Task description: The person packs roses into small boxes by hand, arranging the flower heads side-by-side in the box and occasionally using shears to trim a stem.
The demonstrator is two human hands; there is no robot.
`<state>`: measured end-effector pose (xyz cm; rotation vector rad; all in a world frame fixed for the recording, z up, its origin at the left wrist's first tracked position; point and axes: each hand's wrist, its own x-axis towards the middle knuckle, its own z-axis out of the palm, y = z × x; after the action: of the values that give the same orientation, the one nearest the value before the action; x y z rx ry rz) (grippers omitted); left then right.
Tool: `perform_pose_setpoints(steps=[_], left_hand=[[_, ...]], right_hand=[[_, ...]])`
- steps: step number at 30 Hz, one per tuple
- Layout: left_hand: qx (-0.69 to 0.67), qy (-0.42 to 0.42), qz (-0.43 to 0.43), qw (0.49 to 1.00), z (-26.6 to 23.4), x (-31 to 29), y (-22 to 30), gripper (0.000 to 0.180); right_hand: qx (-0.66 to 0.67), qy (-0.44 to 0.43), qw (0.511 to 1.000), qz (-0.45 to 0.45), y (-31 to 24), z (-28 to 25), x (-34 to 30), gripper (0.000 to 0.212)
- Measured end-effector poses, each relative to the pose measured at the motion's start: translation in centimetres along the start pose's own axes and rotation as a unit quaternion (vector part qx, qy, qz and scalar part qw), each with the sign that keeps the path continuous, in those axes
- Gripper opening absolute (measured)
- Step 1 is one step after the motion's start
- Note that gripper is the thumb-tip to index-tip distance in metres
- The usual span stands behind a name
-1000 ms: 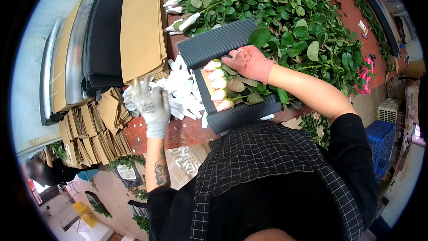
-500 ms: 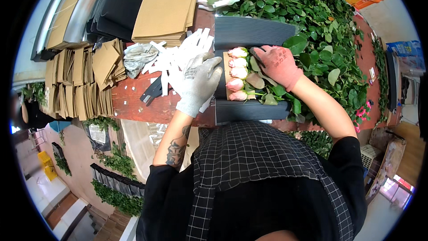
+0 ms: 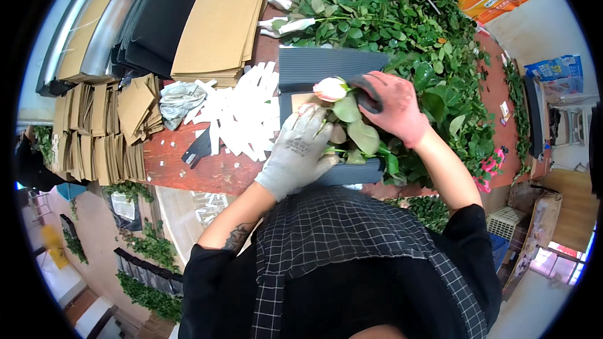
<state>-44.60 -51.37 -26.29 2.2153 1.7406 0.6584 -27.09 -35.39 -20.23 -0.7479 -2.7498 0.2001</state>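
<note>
My right hand (image 3: 394, 108), in a pink glove with dark fingertips, is closed around the stem of a pale pink rose (image 3: 331, 90), just behind its bloom. In a grey glove, my left hand (image 3: 296, 152) lies with its fingers stretched over the row of pink roses, hiding most of those blooms. A small brown cardboard piece (image 3: 303, 100) shows beyond its fingertips. Under the flowers is a dark ribbed sheet (image 3: 330, 66), whose near flap (image 3: 352, 174) lies by my apron. Broad green leaves (image 3: 361, 135) hang between my hands.
White paper strips (image 3: 242, 113) and a black stapler-like tool (image 3: 198, 149) lie left on the red table (image 3: 182, 172). Stacked cardboard pieces (image 3: 103, 150) and long brown sheets (image 3: 213, 22) stand beyond. A leafy heap of rose stems (image 3: 389, 19) covers the right, with white-wrapped blooms (image 3: 295, 26) at its edge.
My left hand has moved right, from beside the roses onto them. My right hand now holds one rose raised above the row. The whole view has shifted slightly.
</note>
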Motion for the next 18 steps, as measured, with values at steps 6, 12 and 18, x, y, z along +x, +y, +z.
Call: perform_pose_setpoints(steps=[6, 12, 18], left_hand=[[-0.162, 0.022, -0.045, 0.985, -3.1, 1.1, 0.5, 0.046], [-0.358, 0.179, 0.099, 0.911, -9.1, 6.3, 5.7, 0.057], [-0.316, 0.235, 0.171, 0.903, -9.0, 8.4, 7.9, 0.047]], right_hand=[[0.208, 0.102, 0.971, -0.052, -1.1, -8.6, -1.5, 0.033], [0.327, 0.097, 0.938, 0.063, 0.5, -10.8, -5.3, 0.036], [0.297, 0.069, 0.952, -0.022, 0.2, -11.1, -4.7, 0.033]])
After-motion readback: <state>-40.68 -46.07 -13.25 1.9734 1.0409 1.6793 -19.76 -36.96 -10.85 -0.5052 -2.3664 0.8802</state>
